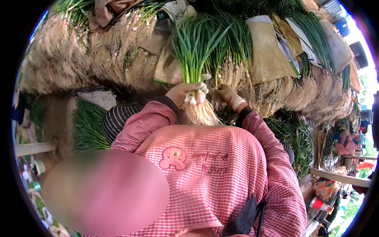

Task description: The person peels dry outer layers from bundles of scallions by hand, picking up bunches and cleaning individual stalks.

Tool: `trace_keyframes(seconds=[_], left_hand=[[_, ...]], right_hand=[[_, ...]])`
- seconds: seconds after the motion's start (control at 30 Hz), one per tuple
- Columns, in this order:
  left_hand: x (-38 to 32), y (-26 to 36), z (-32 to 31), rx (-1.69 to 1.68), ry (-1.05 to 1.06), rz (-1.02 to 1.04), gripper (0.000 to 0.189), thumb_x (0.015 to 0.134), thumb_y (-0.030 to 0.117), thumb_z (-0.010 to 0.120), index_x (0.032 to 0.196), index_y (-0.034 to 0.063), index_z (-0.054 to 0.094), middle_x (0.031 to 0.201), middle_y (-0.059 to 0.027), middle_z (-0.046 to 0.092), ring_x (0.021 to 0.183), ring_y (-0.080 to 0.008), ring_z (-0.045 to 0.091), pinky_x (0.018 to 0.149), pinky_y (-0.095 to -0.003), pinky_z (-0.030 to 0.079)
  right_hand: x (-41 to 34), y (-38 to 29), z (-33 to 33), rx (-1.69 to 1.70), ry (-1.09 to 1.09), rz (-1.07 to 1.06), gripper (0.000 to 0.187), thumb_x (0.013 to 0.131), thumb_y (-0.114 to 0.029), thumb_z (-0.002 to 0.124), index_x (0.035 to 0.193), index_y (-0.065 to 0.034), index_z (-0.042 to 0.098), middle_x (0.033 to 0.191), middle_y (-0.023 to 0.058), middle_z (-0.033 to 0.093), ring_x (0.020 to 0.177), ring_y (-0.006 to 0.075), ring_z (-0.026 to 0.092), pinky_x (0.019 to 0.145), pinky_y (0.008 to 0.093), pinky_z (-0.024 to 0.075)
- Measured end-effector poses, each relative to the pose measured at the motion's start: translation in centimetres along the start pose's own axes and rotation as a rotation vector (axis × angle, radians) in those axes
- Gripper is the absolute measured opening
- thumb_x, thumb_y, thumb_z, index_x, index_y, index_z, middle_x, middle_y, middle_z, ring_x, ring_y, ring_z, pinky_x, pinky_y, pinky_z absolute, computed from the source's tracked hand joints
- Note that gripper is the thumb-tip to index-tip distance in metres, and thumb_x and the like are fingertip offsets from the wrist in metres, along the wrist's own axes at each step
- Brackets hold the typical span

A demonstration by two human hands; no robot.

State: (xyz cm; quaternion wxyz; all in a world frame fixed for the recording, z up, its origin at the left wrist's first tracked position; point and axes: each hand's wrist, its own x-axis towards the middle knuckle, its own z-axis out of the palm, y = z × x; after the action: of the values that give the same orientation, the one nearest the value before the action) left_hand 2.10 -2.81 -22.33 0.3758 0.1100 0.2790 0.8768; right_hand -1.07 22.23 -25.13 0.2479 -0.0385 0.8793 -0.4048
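My left hand [183, 92], in a pale glove, grips a bunch of green garlic plants [194, 66] just above their white and pinkish bulbs. Long green leaves stand up from it, and tan roots [201, 114] hang below, in front of my checked shirt. Close by on the right, my right hand [227, 94], also gloved, has its fingertips closed on the low end of a single green garlic stalk [217, 79]. Behind that hand, more green garlic [237, 63] lies on the pile with bulbs and roots towards me.
A long heap of rooted plants [115, 59] runs across in front. Tan sacking [265, 50] covers part of it. Green leaves lie low at the left [88, 127] and right [291, 139]. A light rail [340, 177] and a red-and-white cone [319, 204] are at the right.
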Motion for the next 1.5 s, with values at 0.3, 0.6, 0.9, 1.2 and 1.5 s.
trace_keyframes(seconds=[0.3,0.6,0.9,1.2,1.5], left_hand=[[-1.5,-1.5,-3.2,0.616,0.304,-0.006,0.039,0.093,0.032,0.057,0.117,0.0026,0.066,0.116,-0.0088,0.066,0.108,-0.0168,0.059,0.093,-0.0319,0.045],[4.3,-5.7,0.6,1.111,0.445,-0.108,0.036,0.084,0.033,0.066,0.108,0.0064,0.069,0.098,-0.0144,0.069,0.087,-0.0323,0.063,0.078,-0.043,0.049],[3.3,-5.6,0.6,-0.219,-0.149,-0.311,0.031,0.091,0.018,0.06,0.117,0.0001,0.063,0.104,-0.009,0.069,0.09,-0.0161,0.065,0.08,-0.0287,0.053],[-1.3,1.8,3.3,-0.007,0.07,0.141,0.042,0.087,0.02,0.067,0.123,-0.0001,0.057,0.109,-0.0146,0.065,0.096,-0.0253,0.064,0.084,-0.0386,0.054],[1.9,-0.5,2.8,-0.176,0.191,0.138,0.051,0.09,0.012,0.061,0.137,0.0058,0.043,0.124,-0.0119,0.059,0.108,-0.0246,0.06,0.094,-0.0442,0.053]], right_hand=[[-5.7,-6.8,1.8,-0.46,-0.354,-0.543,0.028,0.087,-0.016,0.056,0.11,-0.0005,0.058,0.096,0.0202,0.063,0.09,0.0336,0.062,0.081,0.0402,0.0493],[3.7,6.0,-3.6,-0.753,0.287,-0.59,0.036,0.085,-0.018,0.053,0.118,-0.0041,0.06,0.107,0.0179,0.065,0.102,0.0326,0.06,0.101,0.0362,0.0393],[-7.3,-0.2,-1.8,-0.908,-0.208,-0.456,0.037,0.086,-0.023,0.054,0.118,-0.0045,0.059,0.122,0.0151,0.058,0.114,0.0285,0.052,0.102,0.0409,0.0365],[-4.0,-3.9,-8.0,-0.403,0.412,0.128,0.039,0.092,-0.036,0.059,0.117,-0.0056,0.06,0.107,0.0182,0.067,0.096,0.0297,0.066,0.084,0.0392,0.0522],[-5.0,-5.5,-6.3,-0.548,0.355,0.13,0.03,0.093,-0.031,0.056,0.11,-0.0075,0.062,0.096,0.0132,0.069,0.083,0.0258,0.069,0.074,0.0378,0.0564]])
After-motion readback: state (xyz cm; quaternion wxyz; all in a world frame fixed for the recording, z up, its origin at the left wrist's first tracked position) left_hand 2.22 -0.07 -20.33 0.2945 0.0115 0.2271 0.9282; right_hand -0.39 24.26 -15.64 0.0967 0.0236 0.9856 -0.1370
